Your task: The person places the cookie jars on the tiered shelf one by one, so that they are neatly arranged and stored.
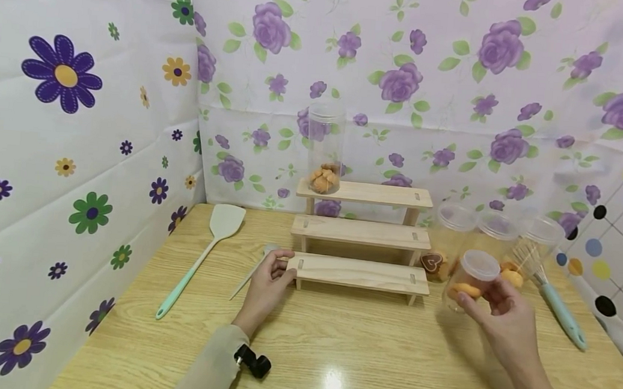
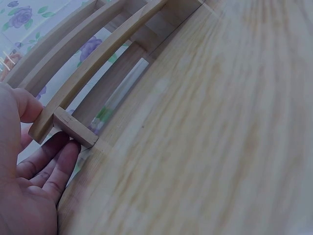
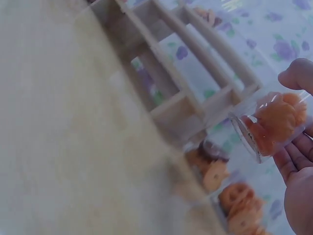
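Observation:
A three-step wooden stand [image 1: 358, 274] occupies the middle of the table in the head view. My left hand [image 1: 268, 282] grips the left end of its lowest step; in the left wrist view the thumb is above the board and other fingers lie below, by the leg. To the right of the stand, my right hand [image 1: 513, 329] holds a small clear jar [image 1: 477, 269] with a whitish lid and orange-brown cookies inside. The right wrist view shows this jar's base [image 3: 244, 138] raised off the table and tilted. On the top step's left end stands a tall clear jar [image 1: 326, 141] with cookies.
Behind the right hand are several clear jars, including a left one [image 1: 453, 219] and a middle one [image 1: 496, 225], with cookies. A whisk [image 1: 564, 311] lies at the right. A turner [image 1: 192, 270] and a thin-handled utensil [image 1: 247, 279] lie at the left. Patterned cloth walls surround the table.

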{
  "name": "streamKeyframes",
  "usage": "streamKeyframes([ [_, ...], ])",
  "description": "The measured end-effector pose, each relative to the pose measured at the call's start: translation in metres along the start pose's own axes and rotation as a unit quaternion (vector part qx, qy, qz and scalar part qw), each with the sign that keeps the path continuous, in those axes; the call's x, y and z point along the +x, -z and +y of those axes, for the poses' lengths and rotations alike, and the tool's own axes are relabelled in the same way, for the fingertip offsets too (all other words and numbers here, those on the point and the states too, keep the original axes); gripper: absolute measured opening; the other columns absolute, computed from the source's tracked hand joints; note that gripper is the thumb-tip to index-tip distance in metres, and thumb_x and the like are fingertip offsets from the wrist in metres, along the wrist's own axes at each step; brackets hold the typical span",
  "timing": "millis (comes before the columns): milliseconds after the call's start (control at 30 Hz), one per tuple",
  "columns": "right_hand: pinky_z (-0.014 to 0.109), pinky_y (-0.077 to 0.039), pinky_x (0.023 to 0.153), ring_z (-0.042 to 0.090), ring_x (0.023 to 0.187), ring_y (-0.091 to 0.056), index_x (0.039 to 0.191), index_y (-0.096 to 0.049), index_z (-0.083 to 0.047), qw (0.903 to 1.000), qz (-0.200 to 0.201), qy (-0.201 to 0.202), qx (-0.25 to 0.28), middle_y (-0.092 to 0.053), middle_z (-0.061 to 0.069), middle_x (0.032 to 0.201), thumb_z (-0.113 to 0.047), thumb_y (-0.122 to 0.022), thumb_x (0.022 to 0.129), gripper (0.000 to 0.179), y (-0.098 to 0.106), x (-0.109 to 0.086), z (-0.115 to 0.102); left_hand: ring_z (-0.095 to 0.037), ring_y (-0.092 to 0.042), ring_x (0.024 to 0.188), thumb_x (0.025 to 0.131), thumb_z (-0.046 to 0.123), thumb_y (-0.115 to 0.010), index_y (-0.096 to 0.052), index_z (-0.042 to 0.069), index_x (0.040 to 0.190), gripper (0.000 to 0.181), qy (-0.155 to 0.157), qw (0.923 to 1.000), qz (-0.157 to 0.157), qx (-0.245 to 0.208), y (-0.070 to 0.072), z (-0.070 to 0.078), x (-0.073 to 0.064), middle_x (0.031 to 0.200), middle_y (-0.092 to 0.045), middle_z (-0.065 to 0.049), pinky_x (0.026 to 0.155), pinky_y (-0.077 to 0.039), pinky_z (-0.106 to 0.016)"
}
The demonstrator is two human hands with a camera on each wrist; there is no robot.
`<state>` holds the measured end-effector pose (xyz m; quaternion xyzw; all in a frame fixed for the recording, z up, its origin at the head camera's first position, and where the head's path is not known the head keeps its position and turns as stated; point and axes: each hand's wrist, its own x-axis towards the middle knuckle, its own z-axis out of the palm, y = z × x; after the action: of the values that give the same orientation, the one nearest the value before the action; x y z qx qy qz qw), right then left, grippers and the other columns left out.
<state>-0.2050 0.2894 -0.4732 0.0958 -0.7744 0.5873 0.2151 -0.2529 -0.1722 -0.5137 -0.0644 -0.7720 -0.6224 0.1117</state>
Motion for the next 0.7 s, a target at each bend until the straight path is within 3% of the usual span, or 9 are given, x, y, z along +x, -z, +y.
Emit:
streamKeyframes([
  [467, 0.013, -0.057, 0.092, 0.008, 0.114, -0.073, 0.146, -0.068, -0.002, 0.9983, -0.023, 0.053, 0.0, -0.077, -0.002, 0.13, 0.004, -0.084, 0.097, 0.053, -0.016, 0.044, -0.051, -0.025, -0.069, 0.101, 0.108, 0.013, -0.071, -0.068, 0.017, 0.144, 0.036, 0.002, 1.0, -0.004, -0.001, 0.001, 0.002, -0.001, 0.112, -0.073, -0.012, 0.084, -0.056, -0.025],
  [700, 0.015, -0.054, 0.101, 0.012, 0.115, -0.072, 0.142, -0.069, -0.001, 0.9965, -0.041, 0.067, 0.03, -0.076, 0.008, 0.128, 0.001, -0.085, 0.097, 0.048, -0.037, 0.073, -0.073, -0.025, -0.069, 0.101, 0.108, 0.014, -0.071, -0.068, 0.018, 0.144, 0.036, 0.003, 1.0, -0.006, 0.002, 0.001, 0.002, -0.001, 0.111, -0.074, -0.012, 0.084, -0.056, -0.026],
])
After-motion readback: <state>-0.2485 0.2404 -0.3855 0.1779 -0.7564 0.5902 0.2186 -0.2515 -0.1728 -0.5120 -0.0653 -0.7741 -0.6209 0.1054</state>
